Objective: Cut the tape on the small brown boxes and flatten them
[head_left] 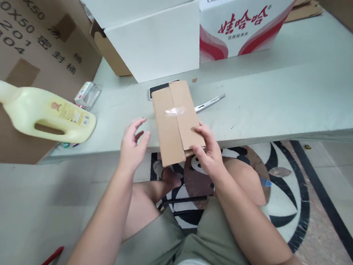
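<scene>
A small brown cardboard box point(172, 134), its flaps joined by a strip of clear tape point(175, 111), extends past the table's front edge. My right hand point(207, 149) grips its near right corner, thumb and fingers on either side of the end. Left of the box, my left hand point(134, 143) is raised with its fingers apart and nothing in it. Behind the box lies a dark-screened phone-like device point(159, 90), partly covered by it. A silver utility knife point(210, 103) rests just to the right, one end hidden by the box.
White cartons point(160, 40) and a red-and-white water carton point(237, 30) stand along the back of the table point(291, 89). At the left are a yellow jug point(51, 115), a clear plastic case point(88, 94) and a large printed carton point(43, 26). My knees are below the front edge.
</scene>
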A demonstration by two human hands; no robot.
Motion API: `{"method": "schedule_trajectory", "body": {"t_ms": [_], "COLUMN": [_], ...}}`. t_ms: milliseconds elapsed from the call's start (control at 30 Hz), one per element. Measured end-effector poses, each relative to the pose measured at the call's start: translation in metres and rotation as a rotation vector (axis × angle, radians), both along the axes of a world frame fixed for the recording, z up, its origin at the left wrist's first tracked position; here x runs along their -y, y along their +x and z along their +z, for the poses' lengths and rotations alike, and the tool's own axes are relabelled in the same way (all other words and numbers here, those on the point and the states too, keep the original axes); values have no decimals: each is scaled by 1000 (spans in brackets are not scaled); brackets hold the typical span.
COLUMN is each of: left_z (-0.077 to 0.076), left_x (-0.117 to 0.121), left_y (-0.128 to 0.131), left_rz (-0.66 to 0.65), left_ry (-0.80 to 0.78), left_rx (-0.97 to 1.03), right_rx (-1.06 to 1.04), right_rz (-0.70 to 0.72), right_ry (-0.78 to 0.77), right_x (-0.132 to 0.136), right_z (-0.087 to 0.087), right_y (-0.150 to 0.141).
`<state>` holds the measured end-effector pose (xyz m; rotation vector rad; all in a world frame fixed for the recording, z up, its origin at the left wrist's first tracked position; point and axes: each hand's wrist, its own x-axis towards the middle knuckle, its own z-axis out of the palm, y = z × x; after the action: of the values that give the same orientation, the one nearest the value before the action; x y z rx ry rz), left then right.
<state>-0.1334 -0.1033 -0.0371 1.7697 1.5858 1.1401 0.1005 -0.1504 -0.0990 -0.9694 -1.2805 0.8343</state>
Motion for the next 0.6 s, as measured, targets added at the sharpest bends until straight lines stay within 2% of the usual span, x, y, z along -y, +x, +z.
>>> {"method": "schedule_trajectory", "body": {"t_ms": [67, 167, 267, 367, 467, 600], "left_z": [15, 38, 47, 44, 40, 42], "left_x": [-12, -48, -92, -120, -122, -111], "left_y": [9, 30, 47, 57, 59, 53], "left_rz": [-43, -159, -198, -209, -213, -173], "left_ry": [136, 220, 180, 9, -109, -131], "left_rx": [-109, -311, -397, -413, -429, -465], "right_rx": [15, 24, 6, 3, 31, 44], "right_rz": [42, 67, 64, 61, 67, 72], "right_ry": [9, -7, -9, -22, -54, -93], "right_x": [-2, -5, -6, -8, -8, -6], "right_z": [1, 3, 5, 8, 10, 9], "right_y": [-1, -2, -2, -1, -2, -8]}}
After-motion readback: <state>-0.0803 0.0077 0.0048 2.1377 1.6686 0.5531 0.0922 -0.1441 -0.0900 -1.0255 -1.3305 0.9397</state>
